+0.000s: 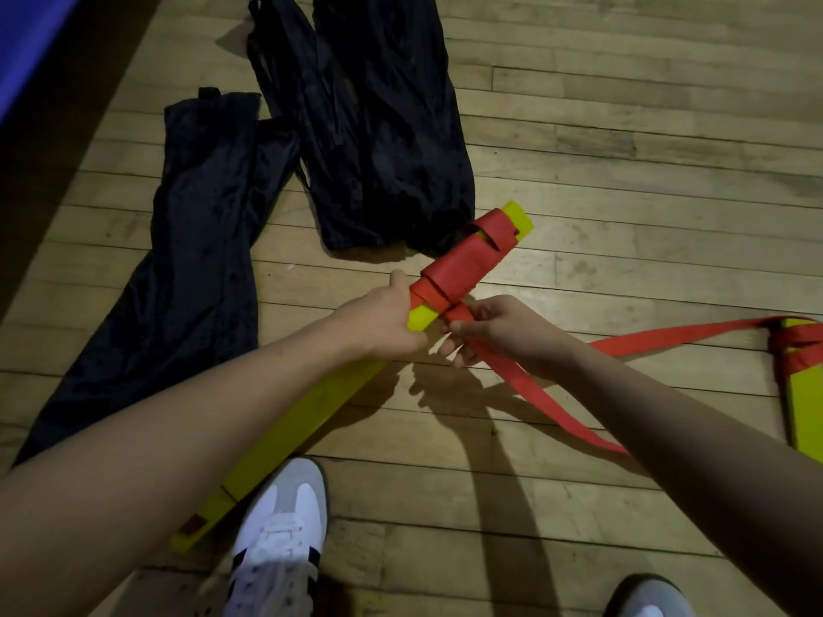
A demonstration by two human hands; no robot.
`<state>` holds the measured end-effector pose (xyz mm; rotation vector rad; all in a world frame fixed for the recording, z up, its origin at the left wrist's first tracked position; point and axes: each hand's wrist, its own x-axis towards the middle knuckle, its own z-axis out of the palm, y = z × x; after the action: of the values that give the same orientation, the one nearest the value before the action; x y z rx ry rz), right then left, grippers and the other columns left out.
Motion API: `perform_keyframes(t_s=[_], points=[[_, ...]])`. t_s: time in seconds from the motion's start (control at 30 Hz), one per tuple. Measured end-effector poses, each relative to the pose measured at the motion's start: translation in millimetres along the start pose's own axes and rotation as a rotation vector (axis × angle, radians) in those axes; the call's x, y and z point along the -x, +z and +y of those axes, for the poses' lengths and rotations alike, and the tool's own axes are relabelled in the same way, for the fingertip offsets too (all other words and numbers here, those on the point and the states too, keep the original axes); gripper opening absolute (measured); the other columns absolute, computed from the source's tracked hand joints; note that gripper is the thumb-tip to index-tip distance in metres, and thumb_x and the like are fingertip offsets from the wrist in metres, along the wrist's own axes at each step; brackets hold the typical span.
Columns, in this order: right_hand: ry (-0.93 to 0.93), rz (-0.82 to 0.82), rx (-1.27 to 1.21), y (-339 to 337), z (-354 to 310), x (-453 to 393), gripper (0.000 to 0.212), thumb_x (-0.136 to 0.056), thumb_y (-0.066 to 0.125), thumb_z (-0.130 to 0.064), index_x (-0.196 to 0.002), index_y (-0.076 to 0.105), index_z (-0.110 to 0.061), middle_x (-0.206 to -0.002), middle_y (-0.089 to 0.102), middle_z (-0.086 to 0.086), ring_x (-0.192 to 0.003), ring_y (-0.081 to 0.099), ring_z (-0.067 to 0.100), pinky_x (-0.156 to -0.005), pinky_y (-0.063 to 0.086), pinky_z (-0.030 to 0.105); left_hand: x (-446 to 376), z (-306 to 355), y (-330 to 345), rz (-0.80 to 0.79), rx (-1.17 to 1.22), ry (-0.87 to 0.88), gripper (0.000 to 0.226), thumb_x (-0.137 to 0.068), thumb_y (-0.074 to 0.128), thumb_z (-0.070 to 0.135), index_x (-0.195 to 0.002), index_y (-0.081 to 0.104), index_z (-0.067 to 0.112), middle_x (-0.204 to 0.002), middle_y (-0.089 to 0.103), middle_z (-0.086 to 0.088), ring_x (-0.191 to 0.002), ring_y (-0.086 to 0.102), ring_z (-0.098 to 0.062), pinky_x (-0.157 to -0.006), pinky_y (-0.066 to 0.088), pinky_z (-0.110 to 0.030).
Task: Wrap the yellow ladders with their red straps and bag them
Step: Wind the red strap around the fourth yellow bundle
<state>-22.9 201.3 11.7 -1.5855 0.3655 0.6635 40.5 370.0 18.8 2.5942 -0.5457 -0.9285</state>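
While hands (441, 327) grip strapped ladder (311, 407), bags (387, 126) beyond

The ladder (311, 407) is bright yellow, wound near its far end with a red strap (463, 260); a small dark red patch shows near its close end. A second yellow ladder (808, 411) at the right edge carries red strap too. Both bags (387, 140) are plain black. The floor (623, 149) is pale tan planks with darker scuffs. The shoe (278, 541) is white and grey with black stripes. The mat (31, 42) in the upper left corner is blue.
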Motion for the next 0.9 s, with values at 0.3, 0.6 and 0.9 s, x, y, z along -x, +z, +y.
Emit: perform_keyframes(t_s=[0.3, 0.6, 0.9], points=[[0.016, 0.117, -0.021, 2, -2, -2, 0.012, -0.097, 0.050, -0.002, -0.094, 0.059, 0.005, -0.075, 0.066, 0.017, -0.058, 0.066, 0.024, -0.060, 0.056, 0.033, 8, 9, 16, 0.205, 0.078, 0.027, 0.043, -0.083, 0.065, 0.019, -0.101, 0.026, 0.020, -0.086, 0.056, -0.004, -0.070, 0.059, -0.023, -0.058, 0.046, -0.032], [-0.048, 0.119, -0.097, 12, -8, -2, 0.020, -0.099, 0.045, -0.005, -0.082, 0.055, -0.003, -0.061, 0.058, 0.009, -0.052, 0.057, 0.020, -0.056, 0.048, 0.029, 6, 11, 18, 0.274, 0.041, 0.018, 0.048, -0.086, 0.061, 0.011, -0.117, 0.025, 0.015, -0.088, 0.055, -0.005, -0.067, 0.059, -0.023, -0.056, 0.049, -0.034], [-0.101, 0.123, -0.119, 9, -9, -4, 0.020, -0.100, 0.046, -0.008, -0.085, 0.058, -0.002, -0.063, 0.059, 0.008, -0.053, 0.057, 0.019, -0.056, 0.049, 0.027, -1, 16, 9, 0.185, -0.001, -0.019, 0.071, -0.086, 0.060, 0.015, -0.138, 0.011, 0.017, -0.102, 0.056, -0.013, -0.079, 0.059, -0.028, -0.066, 0.049, -0.038]])
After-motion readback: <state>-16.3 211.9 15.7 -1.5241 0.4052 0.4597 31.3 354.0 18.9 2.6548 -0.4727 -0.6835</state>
